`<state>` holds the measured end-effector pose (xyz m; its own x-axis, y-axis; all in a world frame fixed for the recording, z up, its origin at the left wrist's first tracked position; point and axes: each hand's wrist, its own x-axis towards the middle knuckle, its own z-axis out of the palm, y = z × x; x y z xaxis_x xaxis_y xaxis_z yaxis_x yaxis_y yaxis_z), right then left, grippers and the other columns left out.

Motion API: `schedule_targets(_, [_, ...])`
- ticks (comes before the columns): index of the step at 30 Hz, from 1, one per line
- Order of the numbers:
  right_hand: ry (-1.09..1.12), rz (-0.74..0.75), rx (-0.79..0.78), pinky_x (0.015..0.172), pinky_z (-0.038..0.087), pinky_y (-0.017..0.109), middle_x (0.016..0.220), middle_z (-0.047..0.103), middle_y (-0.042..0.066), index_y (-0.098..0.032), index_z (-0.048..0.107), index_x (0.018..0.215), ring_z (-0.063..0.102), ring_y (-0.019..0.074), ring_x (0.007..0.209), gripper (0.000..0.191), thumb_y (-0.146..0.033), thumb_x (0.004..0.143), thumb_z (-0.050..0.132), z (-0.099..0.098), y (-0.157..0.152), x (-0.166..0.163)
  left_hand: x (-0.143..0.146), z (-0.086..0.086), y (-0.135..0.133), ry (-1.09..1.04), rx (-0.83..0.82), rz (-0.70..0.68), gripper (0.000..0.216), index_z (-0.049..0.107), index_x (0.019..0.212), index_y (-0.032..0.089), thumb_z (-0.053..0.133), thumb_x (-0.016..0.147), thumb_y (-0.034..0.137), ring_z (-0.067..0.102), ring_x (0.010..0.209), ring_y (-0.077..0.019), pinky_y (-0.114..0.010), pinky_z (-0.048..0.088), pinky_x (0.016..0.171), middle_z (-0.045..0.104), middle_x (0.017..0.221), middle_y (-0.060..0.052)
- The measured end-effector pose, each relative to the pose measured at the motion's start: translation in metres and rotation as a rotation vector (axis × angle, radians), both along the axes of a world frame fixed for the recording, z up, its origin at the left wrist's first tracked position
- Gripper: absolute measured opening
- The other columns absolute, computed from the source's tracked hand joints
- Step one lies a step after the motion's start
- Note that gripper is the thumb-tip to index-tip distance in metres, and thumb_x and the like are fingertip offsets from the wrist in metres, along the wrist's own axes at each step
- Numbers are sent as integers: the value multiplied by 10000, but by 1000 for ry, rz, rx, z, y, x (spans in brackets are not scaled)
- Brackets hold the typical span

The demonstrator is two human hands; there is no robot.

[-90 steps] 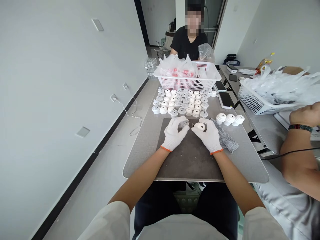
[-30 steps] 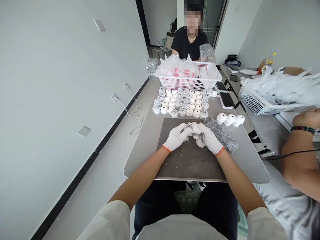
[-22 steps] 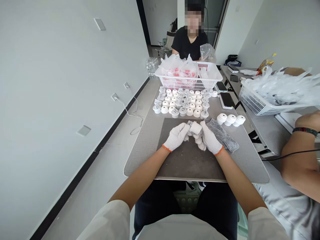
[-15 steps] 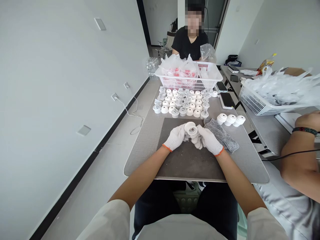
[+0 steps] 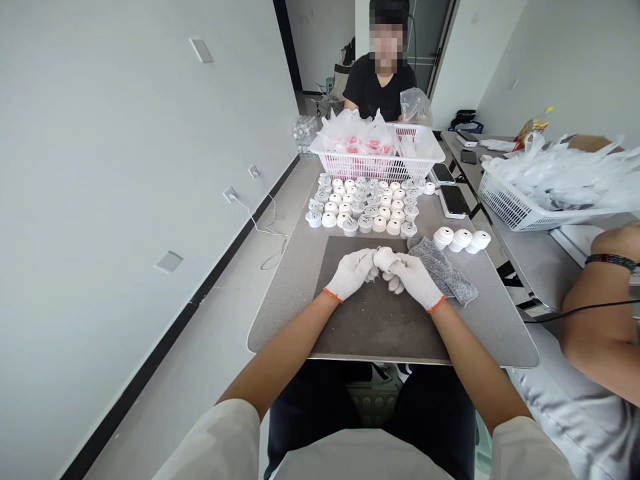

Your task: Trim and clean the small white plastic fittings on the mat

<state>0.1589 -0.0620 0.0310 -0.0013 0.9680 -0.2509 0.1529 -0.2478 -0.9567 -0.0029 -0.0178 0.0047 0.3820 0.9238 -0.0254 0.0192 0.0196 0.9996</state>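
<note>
Both of my hands wear white knit gloves with orange cuffs. Between them, over the dark mat (image 5: 385, 327), is a small white round plastic piece (image 5: 385, 258) with a stepped shape. My left hand (image 5: 353, 272) pinches it from the left side. On the right, my right hand (image 5: 413, 277) has its fingers closed round the same piece, hiding part of it. A grey cloth (image 5: 445, 270) lies just beyond my right hand. Rows of similar white round pieces (image 5: 365, 207) stand behind the mat, and three more white pieces (image 5: 461, 240) sit to the right.
A white basket (image 5: 375, 165) with plastic bags stands at the table's far end, before a person in black (image 5: 357, 83). Phones (image 5: 454, 201) lie at the right edge. On the side table is another bag-filled basket (image 5: 520, 207), near a person's arm (image 5: 600, 313).
My hands have turned the white piece: its ringed, hollow face showed before, and now its smooth outside shows. My fingers have shifted slightly around it.
</note>
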Motion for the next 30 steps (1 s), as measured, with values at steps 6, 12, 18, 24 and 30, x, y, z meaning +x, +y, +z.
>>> schedule_targets(6, [-69, 84, 106, 363, 498, 184, 645, 641, -39, -209, 560, 1077, 611, 116, 436, 266, -348, 851, 582, -1, -5, -4, -2, -6, 1, -15, -3, -31, 493, 571, 759, 177, 543, 870, 657, 493, 489, -77, -198, 429, 491, 579, 567, 17])
schedule_targets(12, [-48, 114, 126, 387, 518, 193, 669, 662, -22, -199, 554, 1034, 603, 108, 433, 257, -396, 870, 576, 1, -8, -4, 0, -4, 0, -12, -8, -20, 484, 565, 748, 179, 552, 861, 650, 484, 486, -74, -202, 429, 494, 559, 565, 26])
schedule_targets(18, [-15, 75, 99, 379, 510, 187, 725, 660, -12, -198, 552, 1009, 612, 102, 457, 256, -364, 821, 603, 0, -7, -5, 1, 0, -2, 19, 8, -20, 488, 558, 724, 182, 559, 843, 656, 478, 482, -76, -207, 419, 478, 547, 563, 26])
schedule_targets(24, [-11, 33, 96, 406, 518, 184, 630, 631, -21, -187, 559, 993, 622, 118, 479, 247, -307, 779, 584, -3, -5, -5, 1, -2, 0, 62, 20, -20, 491, 560, 718, 180, 543, 857, 651, 482, 473, -80, -211, 416, 468, 558, 566, 19])
schedule_targets(30, [-41, 41, 114, 424, 526, 184, 616, 640, -21, -185, 575, 955, 625, 117, 491, 219, -273, 755, 561, -1, -7, -2, 1, 2, -3, 101, 79, -42, 497, 555, 704, 182, 523, 871, 650, 498, 473, -89, -218, 420, 465, 561, 564, 12])
